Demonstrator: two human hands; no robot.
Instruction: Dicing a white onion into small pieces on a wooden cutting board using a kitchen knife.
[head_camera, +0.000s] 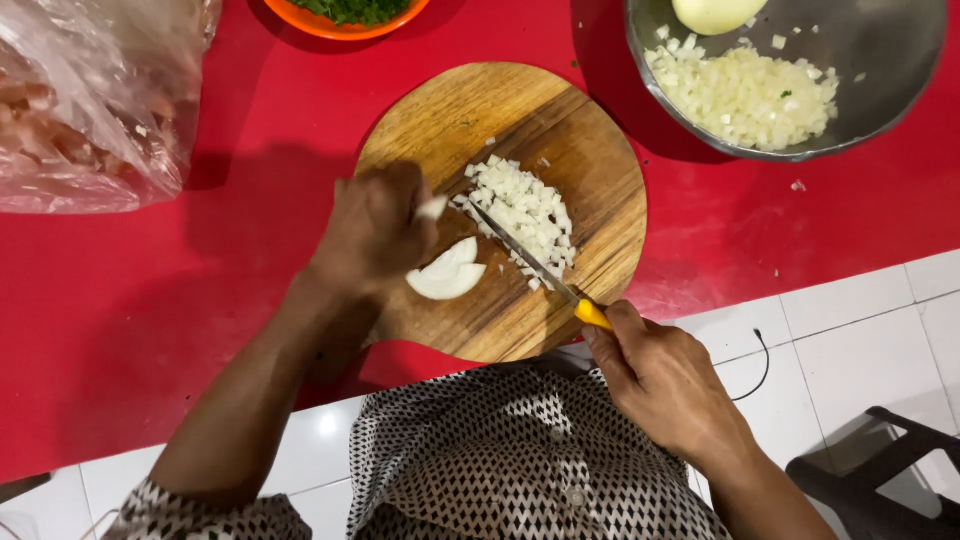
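Left hand (375, 228): fingers curled, pressing onion piece (447, 272).
Right hand (665, 375): closed around knife (535, 265), at 5 o'clock of cutting board (590, 150).

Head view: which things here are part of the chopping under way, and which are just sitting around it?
In use:
- left hand on the onion piece
- right hand holding the yellow-handled knife
- diced onion pile
- round wooden cutting board
- metal bowl with diced onion and a peeled onion

Lying about:
- orange bowl of greens
- plastic bag
- black chair
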